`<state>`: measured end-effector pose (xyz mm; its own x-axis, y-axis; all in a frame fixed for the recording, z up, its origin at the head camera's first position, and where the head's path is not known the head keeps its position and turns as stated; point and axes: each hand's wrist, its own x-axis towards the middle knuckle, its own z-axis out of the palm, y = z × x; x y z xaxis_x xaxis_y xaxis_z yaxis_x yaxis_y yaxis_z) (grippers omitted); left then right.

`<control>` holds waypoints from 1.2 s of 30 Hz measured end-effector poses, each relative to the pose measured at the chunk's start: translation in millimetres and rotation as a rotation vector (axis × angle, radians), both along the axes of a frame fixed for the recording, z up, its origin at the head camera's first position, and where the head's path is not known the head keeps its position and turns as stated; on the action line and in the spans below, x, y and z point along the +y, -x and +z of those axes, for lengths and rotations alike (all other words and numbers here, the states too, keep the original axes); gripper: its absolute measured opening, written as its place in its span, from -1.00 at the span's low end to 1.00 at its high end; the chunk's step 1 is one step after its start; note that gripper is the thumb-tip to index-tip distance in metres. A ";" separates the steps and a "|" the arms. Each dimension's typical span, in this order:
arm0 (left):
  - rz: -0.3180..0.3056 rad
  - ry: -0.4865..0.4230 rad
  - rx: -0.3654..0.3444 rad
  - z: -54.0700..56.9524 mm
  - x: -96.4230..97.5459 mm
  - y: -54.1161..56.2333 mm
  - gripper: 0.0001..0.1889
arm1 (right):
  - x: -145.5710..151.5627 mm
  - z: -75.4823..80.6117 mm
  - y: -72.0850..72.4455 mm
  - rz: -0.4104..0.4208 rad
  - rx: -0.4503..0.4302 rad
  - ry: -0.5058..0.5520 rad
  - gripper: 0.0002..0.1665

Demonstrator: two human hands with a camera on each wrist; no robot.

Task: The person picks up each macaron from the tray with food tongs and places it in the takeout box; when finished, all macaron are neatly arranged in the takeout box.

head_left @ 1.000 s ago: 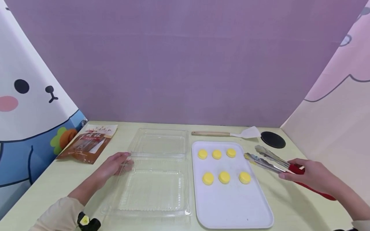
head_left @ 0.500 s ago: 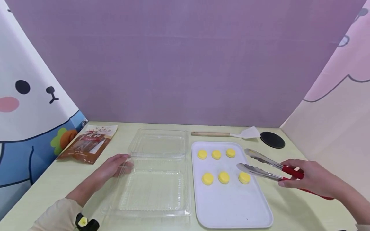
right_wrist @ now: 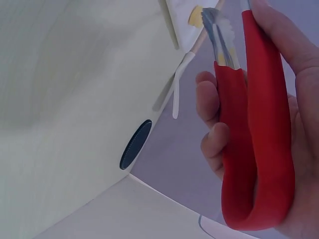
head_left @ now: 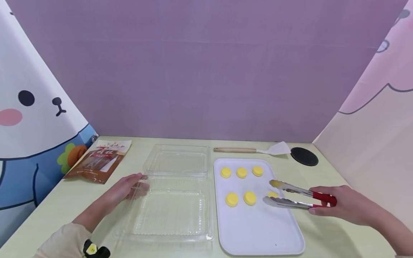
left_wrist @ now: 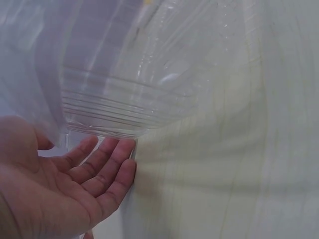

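Observation:
My left hand touches the left side of a clear plastic clamshell container, its fingers fairly straight along the edge. The container lies unfolded, lid to the back. In the left wrist view, the fingertips meet the ribbed plastic wall. My right hand grips red-handled metal tongs; in the right wrist view the fingers wrap the red handle. The tongs are spread, with their tips on either side of a yellow macaron, partly hidden, on a white tray.
More yellow macarons stand in two rows on the tray. Behind it lie a white spatula with a wooden handle and a black round disc. A brown food pouch is at the back left, before a purple wall.
My right hand has brought the tongs left and nearer to me, from beside the tray to over the near right macaron. My left hand stays at the container.

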<state>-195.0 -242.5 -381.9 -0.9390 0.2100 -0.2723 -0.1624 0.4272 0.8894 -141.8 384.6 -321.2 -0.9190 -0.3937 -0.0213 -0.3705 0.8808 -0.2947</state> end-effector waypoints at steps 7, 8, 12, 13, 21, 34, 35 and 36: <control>-0.029 -0.026 0.011 0.7 -0.4 -1.1 -0.33 | 0.9 -8.6 -2.7 -0.022 0.043 -0.058 -0.25; -0.030 -0.028 0.008 0.8 -0.3 -1.2 -0.33 | 1.0 -9.8 -3.4 -0.028 0.049 -0.065 -0.26; -0.033 -0.021 -0.002 -0.3 -0.7 -1.5 -0.32 | 1.0 -14.2 -6.2 -0.051 0.069 -0.085 -0.27; -0.034 -0.020 -0.004 -0.4 -0.9 -1.9 -0.32 | 1.1 -15.2 -6.8 -0.050 0.074 -0.082 -0.27; -0.041 -0.031 0.002 -0.1 -1.9 -3.8 -0.33 | 1.5 -21.8 -10.5 -0.058 0.110 -0.037 -0.29; -0.038 -0.022 0.014 0.7 -0.5 -2.9 -0.34 | 0.3 -25.7 -11.8 -0.016 0.240 -0.062 -0.50; -0.034 -0.017 0.014 0.9 -0.3 -2.9 -0.35 | -0.2 -25.5 -11.3 -0.013 0.249 -0.065 -0.50; -0.029 -0.012 0.014 1.0 0.0 -3.0 -0.35 | -0.7 -25.1 -10.8 -0.012 0.253 -0.068 -0.50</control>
<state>-192.0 -242.5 -380.9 -0.9361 0.2407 -0.2566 -0.1376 0.4207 0.8967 -131.0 383.9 -346.2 -0.9032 -0.3879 0.1838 -0.4140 0.9004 -0.1340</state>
